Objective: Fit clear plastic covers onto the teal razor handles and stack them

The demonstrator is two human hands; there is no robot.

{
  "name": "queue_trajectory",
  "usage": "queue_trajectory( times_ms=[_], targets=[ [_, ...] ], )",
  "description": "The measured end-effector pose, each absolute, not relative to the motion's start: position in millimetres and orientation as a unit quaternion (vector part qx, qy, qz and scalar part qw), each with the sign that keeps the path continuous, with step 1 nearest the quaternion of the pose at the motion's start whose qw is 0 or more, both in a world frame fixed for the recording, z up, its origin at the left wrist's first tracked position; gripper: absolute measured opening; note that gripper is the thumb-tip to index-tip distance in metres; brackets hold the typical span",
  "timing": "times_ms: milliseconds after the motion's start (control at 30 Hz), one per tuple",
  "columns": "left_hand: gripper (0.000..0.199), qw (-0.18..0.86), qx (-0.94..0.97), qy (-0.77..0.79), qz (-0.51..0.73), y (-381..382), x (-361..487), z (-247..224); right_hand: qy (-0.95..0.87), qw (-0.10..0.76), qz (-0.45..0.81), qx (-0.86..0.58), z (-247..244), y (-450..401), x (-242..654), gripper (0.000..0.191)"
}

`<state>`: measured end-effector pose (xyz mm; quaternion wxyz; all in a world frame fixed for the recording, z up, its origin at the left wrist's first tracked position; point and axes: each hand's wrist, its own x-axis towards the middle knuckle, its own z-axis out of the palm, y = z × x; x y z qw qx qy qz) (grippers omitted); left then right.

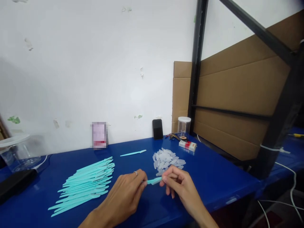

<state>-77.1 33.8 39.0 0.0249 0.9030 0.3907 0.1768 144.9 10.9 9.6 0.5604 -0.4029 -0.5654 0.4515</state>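
Observation:
My left hand [129, 191], with a ring on one finger, is closed around the handle of a turquoise eyebrow razor [150, 182]. At the razor's other end, my right hand [179, 183] pinches the tip, where a translucent cap [156, 180] seems to sit over the blade; the fingertips partly hide it. Just beyond my right hand lies a heap of loose translucent caps [165, 158]. A pile of turquoise eyebrow razors [87, 182] is spread to the left of my left hand, handles toward the left. One single razor [133, 153] lies apart, farther back between the two piles.
Along the wall stand a pixelated card [99, 135], a black device [157, 129] and a lidded clear jar [184, 126]. Keys [174, 136] and a red-white box [187, 145] lie nearby. At left are a clear container [19, 153] and a black case [16, 183]. A black frame post [198, 63] rises at right.

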Motion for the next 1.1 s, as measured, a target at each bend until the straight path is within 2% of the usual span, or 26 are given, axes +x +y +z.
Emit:
queue_trajectory(
  times_ms=[100, 167, 267, 533, 1100],
  targets=[
    [0.023, -0.009, 0.872, 0.455, 0.180, 59, -93, 50, -0.546, 0.608, 0.318, -0.481, 7, 8, 160, 0.028],
    [0.024, -0.038, 0.849, 0.500, 0.166, 80, -100, 54, -0.503, 0.633, 0.296, -0.509, 4, 8, 172, 0.030],
    [0.024, -0.071, 0.839, 0.524, 0.129, 107, -101, 54, -0.474, 0.645, 0.315, -0.509, -1, 10, 180, 0.032],
    [0.026, -0.099, 0.858, 0.499, 0.074, 146, -78, 42, -0.527, 0.572, 0.362, -0.513, -4, 18, 179, 0.035],
    [0.021, -0.145, 0.868, 0.470, 0.061, 157, -75, 36, -0.514, 0.572, 0.410, -0.491, -6, 23, 182, 0.038]
  ],
)
